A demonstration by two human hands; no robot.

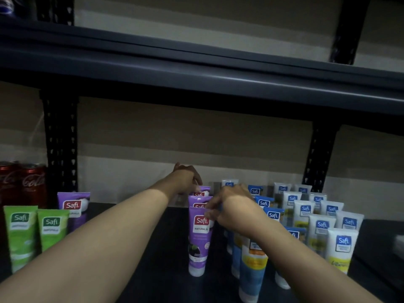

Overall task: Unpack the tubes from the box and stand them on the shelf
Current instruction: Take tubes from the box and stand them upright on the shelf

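The left hand pinches the top of the rearmost purple Safi tube. The right hand, just nearer, seems to grip the front purple tube by its top corner. Both tubes stand mid-shelf, with blue tubes and white tubes to the right and green tubes to the left. Stocking looks well advanced, and no box shows.

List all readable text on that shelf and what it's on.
"Safi": logo on the purple tubes, green tubes, blue tubes and white tubes.
"NATURALS": under the logo on the front purple tube.
"Cola", partial script: red cans.
Small print on every tube: too blurred to read.
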